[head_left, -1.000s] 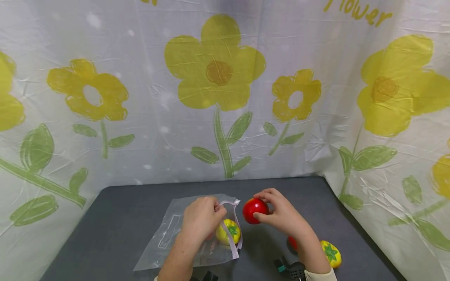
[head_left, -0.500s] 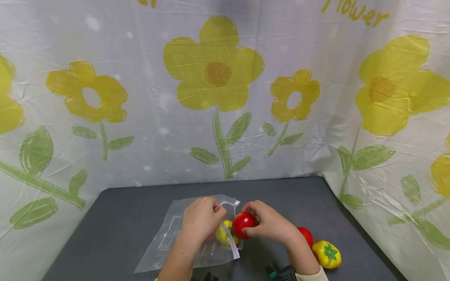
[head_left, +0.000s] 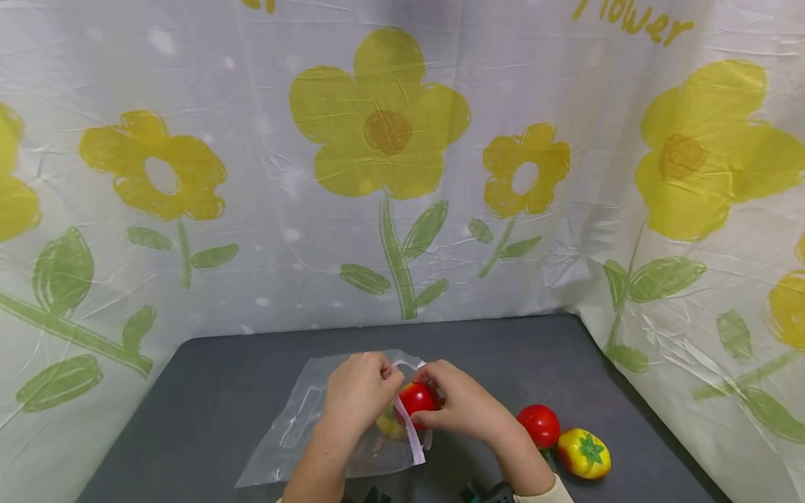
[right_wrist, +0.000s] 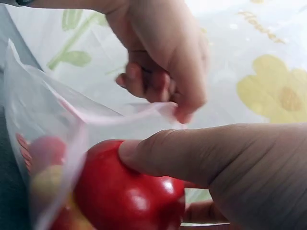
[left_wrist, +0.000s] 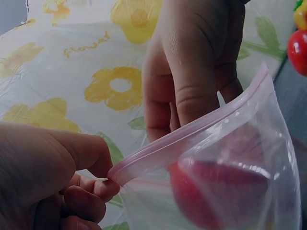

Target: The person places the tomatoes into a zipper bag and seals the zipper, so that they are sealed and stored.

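My left hand [head_left: 360, 392] pinches the pale pink zip edge of a clear zip bag [head_left: 286, 426], holding its mouth raised. A shiny red toy fruit [head_left: 420, 397], apple- or tomato-like, is in my right hand [head_left: 464, 404], at the bag's mouth. In the right wrist view the thumb lies over this red fruit [right_wrist: 129, 199]. The left wrist view shows it through the clear plastic, inside the bag's opening. A yellow toy fruit [head_left: 390, 425] is in the bag, partly covered by the red one. Another reddish piece [right_wrist: 47, 149] shows through the plastic.
Right of the bag, a second red toy fruit [head_left: 539, 426] and a yellow-red one with a green star-shaped top [head_left: 585, 454] lie on the dark grey table [head_left: 207, 391]. A flower-printed curtain [head_left: 264, 279] hangs behind the table and along its sides.
The right hand has carried the red toy fruit leftward and down into the bag's mouth, over the yellow fruit. The left hand stays on the zip edge. Both fruits at right are now uncovered.
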The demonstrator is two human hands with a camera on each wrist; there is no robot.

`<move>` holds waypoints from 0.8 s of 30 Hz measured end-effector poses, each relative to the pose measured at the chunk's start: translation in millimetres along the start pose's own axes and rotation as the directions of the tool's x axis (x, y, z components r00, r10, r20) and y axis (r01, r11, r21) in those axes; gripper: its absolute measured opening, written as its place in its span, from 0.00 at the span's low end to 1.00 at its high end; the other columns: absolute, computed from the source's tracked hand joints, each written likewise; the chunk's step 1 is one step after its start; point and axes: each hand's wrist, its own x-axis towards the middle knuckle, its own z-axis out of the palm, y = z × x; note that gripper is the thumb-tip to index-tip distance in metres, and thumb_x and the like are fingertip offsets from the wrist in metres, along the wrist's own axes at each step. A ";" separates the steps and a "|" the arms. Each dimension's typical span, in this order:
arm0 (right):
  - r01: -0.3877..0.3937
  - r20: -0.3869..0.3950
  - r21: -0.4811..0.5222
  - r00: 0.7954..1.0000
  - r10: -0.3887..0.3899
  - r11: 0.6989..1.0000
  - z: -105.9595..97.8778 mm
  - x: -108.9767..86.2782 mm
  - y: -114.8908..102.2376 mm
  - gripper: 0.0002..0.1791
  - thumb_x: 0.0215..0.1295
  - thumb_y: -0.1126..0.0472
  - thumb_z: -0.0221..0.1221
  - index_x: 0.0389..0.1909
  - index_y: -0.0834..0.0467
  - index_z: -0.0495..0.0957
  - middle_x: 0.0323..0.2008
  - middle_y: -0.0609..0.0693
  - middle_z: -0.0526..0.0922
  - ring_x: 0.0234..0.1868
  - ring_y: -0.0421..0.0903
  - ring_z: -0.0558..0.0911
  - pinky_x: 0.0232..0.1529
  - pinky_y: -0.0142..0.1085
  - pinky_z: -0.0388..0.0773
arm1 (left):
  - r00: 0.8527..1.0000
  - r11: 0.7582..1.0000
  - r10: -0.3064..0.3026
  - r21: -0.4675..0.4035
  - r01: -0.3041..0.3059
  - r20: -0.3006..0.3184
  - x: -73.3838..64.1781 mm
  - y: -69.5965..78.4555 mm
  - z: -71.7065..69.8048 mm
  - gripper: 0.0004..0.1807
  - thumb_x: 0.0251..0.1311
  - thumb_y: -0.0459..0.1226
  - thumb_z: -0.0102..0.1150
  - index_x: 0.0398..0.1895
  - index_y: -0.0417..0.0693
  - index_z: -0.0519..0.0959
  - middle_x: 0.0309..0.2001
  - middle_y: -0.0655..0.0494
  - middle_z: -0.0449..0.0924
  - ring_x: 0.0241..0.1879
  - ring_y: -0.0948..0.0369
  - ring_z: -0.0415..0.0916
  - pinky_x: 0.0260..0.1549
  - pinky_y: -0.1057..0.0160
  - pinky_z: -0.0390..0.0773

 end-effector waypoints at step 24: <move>0.047 0.078 -0.037 0.996 -0.044 0.998 19.3 10.6 7.7 0.25 0.54 0.56 0.75 0.55 0.50 0.85 0.33 0.45 0.73 0.34 0.40 0.71 0.30 0.31 0.72 | 1.000 1.000 -0.017 0.001 0.017 -0.017 0.2 -0.1 -1.6 0.18 0.57 0.39 0.57 0.11 0.51 0.67 0.11 0.59 0.59 0.11 0.62 0.57 0.13 0.64 0.59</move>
